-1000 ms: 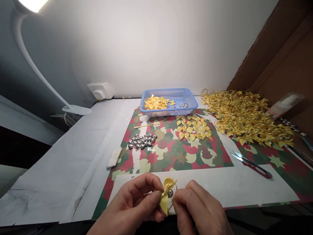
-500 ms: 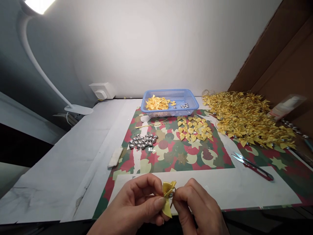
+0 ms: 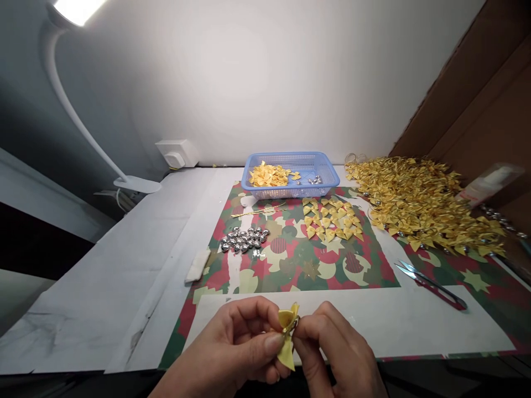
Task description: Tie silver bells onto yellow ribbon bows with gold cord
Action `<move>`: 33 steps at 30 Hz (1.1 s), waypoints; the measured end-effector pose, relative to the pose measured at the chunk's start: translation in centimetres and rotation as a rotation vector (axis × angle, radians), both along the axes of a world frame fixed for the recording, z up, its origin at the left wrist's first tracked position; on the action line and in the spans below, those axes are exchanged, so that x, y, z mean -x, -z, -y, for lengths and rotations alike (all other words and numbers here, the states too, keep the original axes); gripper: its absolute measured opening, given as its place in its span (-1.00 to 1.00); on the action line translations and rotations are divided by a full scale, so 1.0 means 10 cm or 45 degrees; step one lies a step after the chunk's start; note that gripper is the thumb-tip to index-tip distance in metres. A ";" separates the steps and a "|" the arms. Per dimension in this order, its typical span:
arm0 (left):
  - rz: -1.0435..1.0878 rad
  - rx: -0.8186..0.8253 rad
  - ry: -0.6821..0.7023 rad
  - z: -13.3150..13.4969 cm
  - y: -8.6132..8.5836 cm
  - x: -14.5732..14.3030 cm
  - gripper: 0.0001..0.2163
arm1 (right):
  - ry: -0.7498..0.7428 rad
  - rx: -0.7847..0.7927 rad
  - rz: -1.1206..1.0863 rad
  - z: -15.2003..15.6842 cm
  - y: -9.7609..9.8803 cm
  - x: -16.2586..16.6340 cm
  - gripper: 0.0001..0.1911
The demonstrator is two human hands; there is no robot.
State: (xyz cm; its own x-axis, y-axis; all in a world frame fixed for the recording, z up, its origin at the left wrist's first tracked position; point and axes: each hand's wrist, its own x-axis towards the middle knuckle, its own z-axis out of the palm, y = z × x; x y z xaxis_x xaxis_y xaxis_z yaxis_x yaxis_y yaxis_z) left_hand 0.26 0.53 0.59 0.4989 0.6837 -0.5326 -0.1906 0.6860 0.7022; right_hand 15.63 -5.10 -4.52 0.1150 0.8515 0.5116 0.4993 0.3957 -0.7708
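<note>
My left hand (image 3: 249, 342) is closed, its thumb and fingers pinching a yellow ribbon bow (image 3: 286, 354) near the front edge of the table. The bow stands on end, one loop up and one down. At its middle sits a small shiny silver piece (image 3: 293, 325), probably a bell, with a thin cord by it. Against the bow's right side, my right hand (image 3: 336, 348) is closed with thumb and forefinger together on the thin cord. Most of the cord is hidden by the fingers.
Silver bells (image 3: 244, 239) lie in a cluster on the patterned sheet (image 3: 282, 276), left of laid-out yellow bows (image 3: 332, 219). Behind is a blue basket (image 3: 290, 192). At right are thread snips (image 3: 431, 284) and a heap of bows (image 3: 415, 199). A lamp (image 3: 83, 121) stands at left.
The silver piece and cord have drawn in closer to the bow's middle, and less cord shows between the hands. The view has shifted slightly.
</note>
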 end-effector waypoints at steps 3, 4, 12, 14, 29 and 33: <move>0.018 0.031 0.003 -0.01 0.00 0.01 -0.85 | -0.023 0.019 -0.015 0.00 0.01 -0.01 -0.81; 0.022 0.043 0.008 -0.01 0.00 0.01 -0.86 | -0.031 0.022 -0.022 0.00 0.01 -0.01 -0.81; 0.044 0.055 0.016 -0.01 0.03 0.03 -0.87 | -0.137 0.019 -0.141 -0.04 0.04 -0.04 -0.77; 0.032 0.045 0.018 -0.01 0.03 0.03 -0.87 | -0.142 0.051 -0.185 -0.04 0.04 -0.03 -0.78; 0.128 0.116 0.001 -0.02 0.04 0.05 -0.86 | -0.193 0.179 -0.274 -0.01 -0.02 -0.03 -0.73; 0.133 0.109 -0.014 -0.03 0.06 0.07 -0.87 | -0.186 0.192 -0.285 -0.02 -0.01 -0.02 -0.70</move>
